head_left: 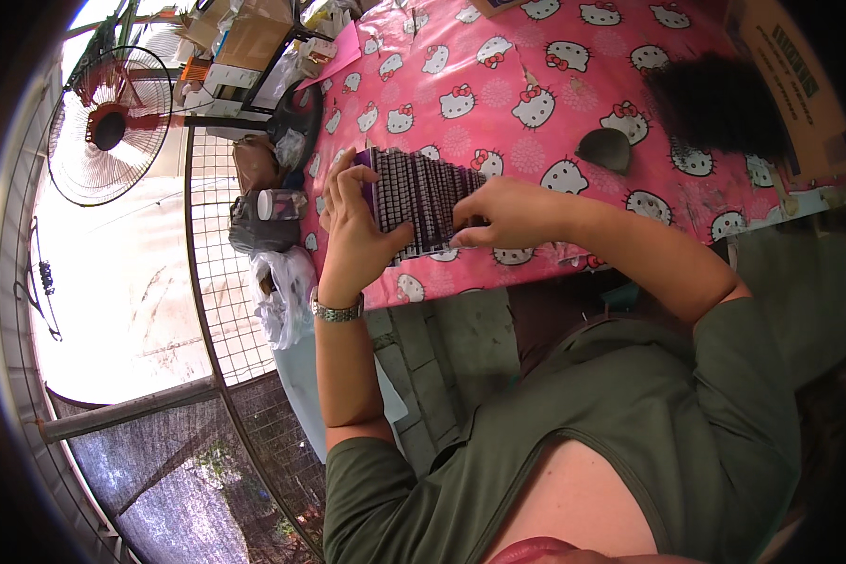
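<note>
Over the near edge of the pink table cover, a block of dark, bead-like rows [418, 202] with a purple end lies between my hands. Its exact kind is unclear. My left hand [355, 221] holds its left end, with the thumb on the near side and the fingers around the far side. At the right end, my right hand [498, 214] has its fingers bent and closed against the rows. Whether a separate piece is pinched there is too small to tell.
The pink patterned table cover [456, 141] carries a dark grey cup-like piece [604, 150], a black fluffy bundle [714, 103] and a cardboard box [790, 85] on the right. Bags, a lidded jar [280, 204] and a standing fan [110, 127] are at the left.
</note>
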Demonstrator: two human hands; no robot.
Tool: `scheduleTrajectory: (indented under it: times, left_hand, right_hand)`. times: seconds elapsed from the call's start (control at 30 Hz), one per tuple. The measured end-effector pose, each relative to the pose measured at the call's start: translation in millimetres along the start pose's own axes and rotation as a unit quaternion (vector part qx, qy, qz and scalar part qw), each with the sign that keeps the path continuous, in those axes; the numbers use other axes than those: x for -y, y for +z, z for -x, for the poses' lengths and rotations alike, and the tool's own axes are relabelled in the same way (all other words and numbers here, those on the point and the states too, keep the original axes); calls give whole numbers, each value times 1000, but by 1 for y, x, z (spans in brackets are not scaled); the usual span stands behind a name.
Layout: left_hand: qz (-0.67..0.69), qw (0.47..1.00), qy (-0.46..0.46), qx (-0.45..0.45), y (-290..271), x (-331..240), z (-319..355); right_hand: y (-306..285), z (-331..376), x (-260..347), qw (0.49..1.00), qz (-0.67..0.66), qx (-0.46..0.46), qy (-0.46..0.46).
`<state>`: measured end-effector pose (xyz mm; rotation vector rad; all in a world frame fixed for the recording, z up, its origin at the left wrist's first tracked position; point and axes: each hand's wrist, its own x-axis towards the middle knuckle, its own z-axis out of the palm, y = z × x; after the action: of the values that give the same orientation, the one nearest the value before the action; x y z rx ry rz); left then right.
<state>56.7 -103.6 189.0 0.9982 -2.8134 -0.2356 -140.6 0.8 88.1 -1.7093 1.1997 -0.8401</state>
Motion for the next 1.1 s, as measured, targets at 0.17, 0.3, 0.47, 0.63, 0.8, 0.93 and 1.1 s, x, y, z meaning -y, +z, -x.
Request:
scheduleTrajectory:
  times: [0.17,0.3,0.47,0.63,0.8,0.93,1.1]
  left_hand:
    - [4,1000,3,3,-1,-3,-3]
    - [6,1000,2,1,-1,-4,-2]
    - [-16,1000,1,2,-2,-5,-2]
    - [8,1000,4,4,-2,-5,-4]
    - [11,1000,5,1,-1,-3,-3]
    - [-1,1000,7,1,-2,-5,-2]
    - [-15,1000,19,1,-3,-5,-3]
  right_hand:
    - [17,2,-39,959,75,-191,-197]
    - [9,-4,-32,997,-8,-39,-66]
    - [6,2,-28,998,-45,-37,-6]
    - [14,-3,-44,961,92,-182,-188]
    - [-6,-7,-17,998,-28,47,36]
    - [0,0,-28,1000,-15,3,0]
    - [18,5,-61,977,51,-129,-160]
